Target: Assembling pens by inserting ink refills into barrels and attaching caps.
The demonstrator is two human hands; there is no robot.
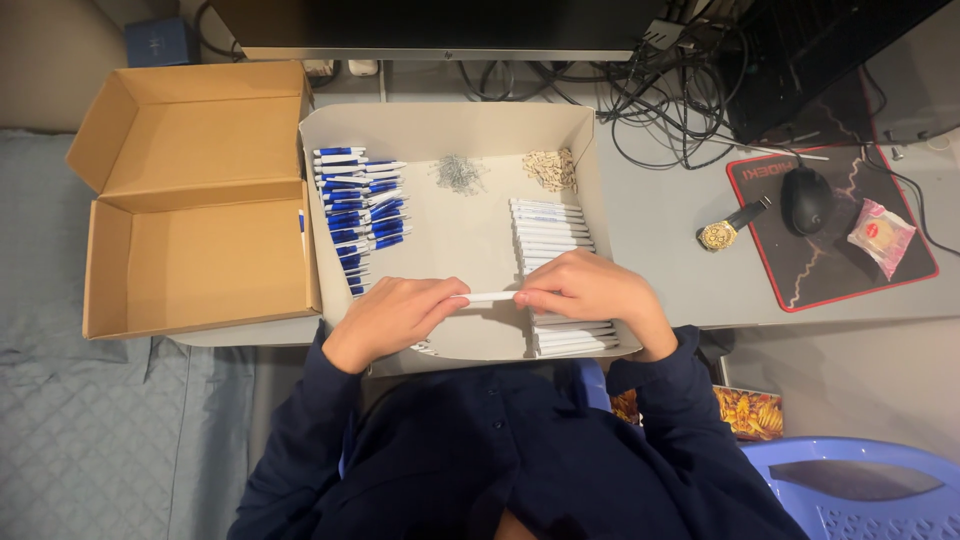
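Grey desk [680, 250], shallow tray [470, 225] | left hand [392, 318] and right hand [588, 290] pinch white pen barrel [492, 296] at its ends, fingers closed | looks light, stiff, slick: grip ends.

White pen barrel [492, 296]; stacked white barrels [550, 232]; blue-and-white pen parts [358, 210]; grey, apparently metallic springs [458, 173]; beige small pieces [551, 168]. Plain brown cardboard box [200, 200]. Black mouse [805, 199] on black, red-edged mat [830, 270] with pale streaks. Grey tabletop [670, 230]; navy sleeves [300, 440].
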